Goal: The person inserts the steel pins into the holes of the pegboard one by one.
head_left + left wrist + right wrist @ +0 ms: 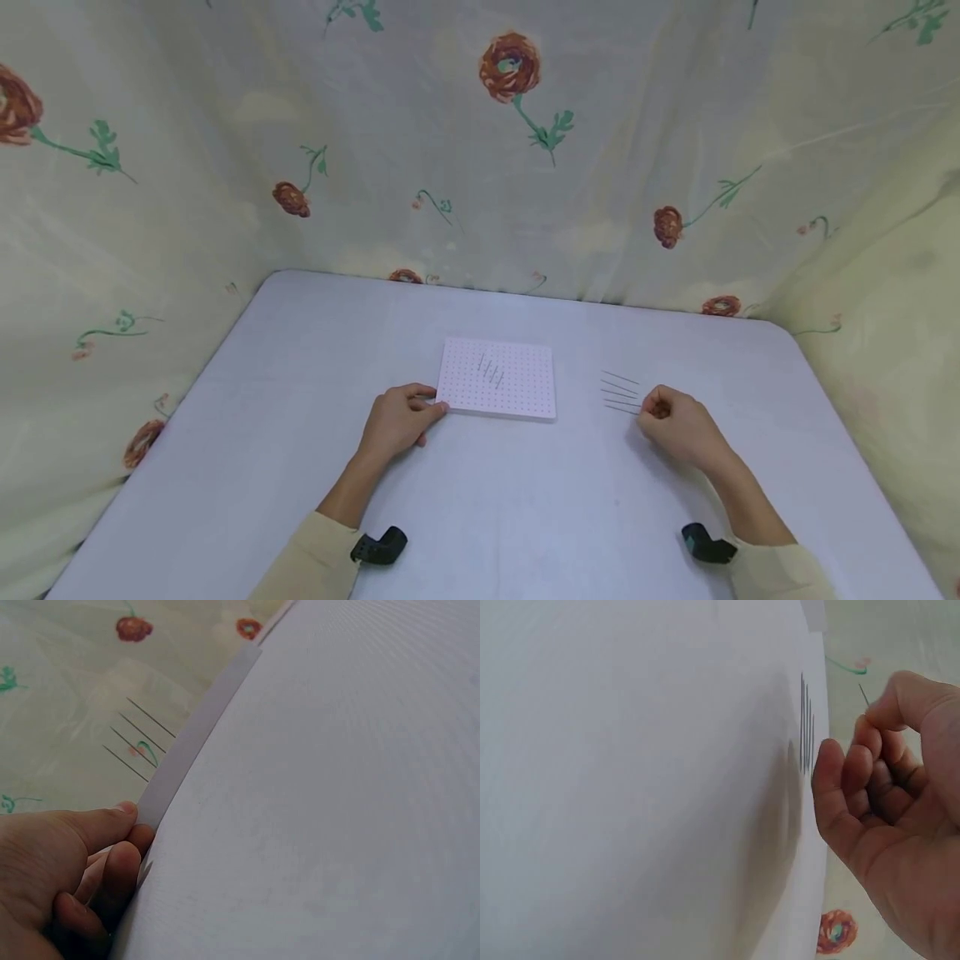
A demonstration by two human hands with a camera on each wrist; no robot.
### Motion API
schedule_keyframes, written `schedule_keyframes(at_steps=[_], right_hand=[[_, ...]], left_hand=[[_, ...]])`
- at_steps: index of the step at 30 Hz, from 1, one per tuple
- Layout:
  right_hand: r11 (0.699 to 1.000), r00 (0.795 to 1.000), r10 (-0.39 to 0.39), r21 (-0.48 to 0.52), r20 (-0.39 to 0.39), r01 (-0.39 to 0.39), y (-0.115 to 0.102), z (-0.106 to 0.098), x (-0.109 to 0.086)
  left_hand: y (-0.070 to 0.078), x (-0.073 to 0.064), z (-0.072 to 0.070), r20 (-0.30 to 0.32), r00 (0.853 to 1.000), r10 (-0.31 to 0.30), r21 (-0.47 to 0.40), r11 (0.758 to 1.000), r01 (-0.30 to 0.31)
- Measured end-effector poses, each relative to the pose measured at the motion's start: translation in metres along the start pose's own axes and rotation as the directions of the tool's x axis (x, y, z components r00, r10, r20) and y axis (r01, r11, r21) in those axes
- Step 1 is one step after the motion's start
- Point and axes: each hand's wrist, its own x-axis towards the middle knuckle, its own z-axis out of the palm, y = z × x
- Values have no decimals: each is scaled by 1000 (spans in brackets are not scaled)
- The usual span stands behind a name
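At the right hand [681,425], a narrow pinch of thumb and forefinger on one thin dark rod [864,694], with an end showing past the fingertips; other fingers bent beneath. Impossible to tell from these views whether fully raised from the table [300,350]. For sound handling, in judgement: a light, firm pinch, without rolling the shaft between the pads; too loose a hold liable to let something so slender swivel, too hard a squeeze liable to tilt it.

Just beside the pinch, toward its left, a row of similar loose rods [802,724], closely spaced and nearly parallel. Best cleared with a small upward motion, so as not to drag or scatter the neighbours.

Farther left of the pinch, well apart from it, a white perforated board [528,375] lying flat, with four thin rods standing [125,763] from its face in a slanting row. At the board's near left corner, farthest from the pinch, the left hand [400,418], with thumb and forefinger holding the edge. Best maintained as a steady, gentle hold, clear of the standing rods.

Beyond everything, a flower-patterned cloth [375,108].
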Motion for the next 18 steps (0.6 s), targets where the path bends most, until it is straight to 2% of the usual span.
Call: schedule_keyframes(at_steps=[7, 14, 18], right_hand=[[997, 998, -14, 70, -66, 18, -19, -1, 7], [996, 999, -36, 79, -38, 39, -33, 3, 12], [991, 999, -38, 127, -33, 42, -40, 5, 13]], left_hand=[[0, 0, 0, -6, 1000, 6, 5, 1000, -6], [2, 0, 1, -10, 1000, 3, 13, 1000, -3], [1, -1, 1, -11, 1000, -5, 13, 1000, 6]])
